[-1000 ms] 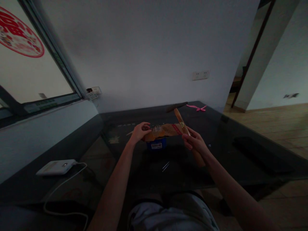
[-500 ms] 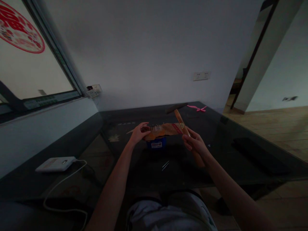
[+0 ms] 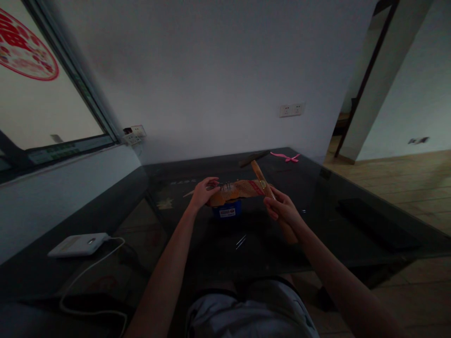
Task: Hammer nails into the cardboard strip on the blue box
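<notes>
In the middle of the dark table lies a long brown patterned piece [image 3: 243,188], like wrapped board, across a blue box [image 3: 227,210] with a white label. Several thin nails [image 3: 228,185] stand up from its top. My left hand [image 3: 205,191] is at the piece's left end, fingers bent together over it; what they pinch, if anything, is too small to make out. My right hand [image 3: 282,205] grips the wooden handle of a hammer [image 3: 260,177]. The hammer's dark head is raised above and behind the piece's right part. Two loose nails [image 3: 241,241] lie on the near tabletop.
A white power bank [image 3: 78,245] with a cable lies at the left. A pink ribbon [image 3: 291,159] is at the far edge and a dark flat object [image 3: 377,223] at the right. The wall behind has a socket [image 3: 291,110].
The whole view has shifted slightly. Both hands, the hammer and the brown piece keep nearly the same places relative to each other.
</notes>
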The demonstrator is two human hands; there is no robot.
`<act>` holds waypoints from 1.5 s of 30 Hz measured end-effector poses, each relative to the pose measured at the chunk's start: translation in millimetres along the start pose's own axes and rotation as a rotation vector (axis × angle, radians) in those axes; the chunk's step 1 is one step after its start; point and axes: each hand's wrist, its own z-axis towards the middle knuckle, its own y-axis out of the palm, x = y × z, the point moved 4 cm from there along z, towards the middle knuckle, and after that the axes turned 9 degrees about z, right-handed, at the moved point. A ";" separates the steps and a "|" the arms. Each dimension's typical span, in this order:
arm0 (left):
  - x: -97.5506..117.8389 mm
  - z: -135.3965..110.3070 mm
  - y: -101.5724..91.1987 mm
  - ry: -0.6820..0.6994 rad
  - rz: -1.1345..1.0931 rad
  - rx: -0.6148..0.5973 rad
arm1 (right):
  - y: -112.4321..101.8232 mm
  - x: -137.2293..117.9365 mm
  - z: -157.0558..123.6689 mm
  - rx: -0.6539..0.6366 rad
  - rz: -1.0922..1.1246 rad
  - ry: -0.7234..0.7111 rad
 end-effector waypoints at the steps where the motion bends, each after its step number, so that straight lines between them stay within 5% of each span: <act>1: 2.3 3.3 1.4 0.003 0.026 0.002 | -0.4 0.5 0.4 -0.006 0.006 -0.003; 45: 3.0 8.8 10.4 0.042 0.166 -0.025 | -1.4 3.5 1.2 -0.022 0.050 -0.003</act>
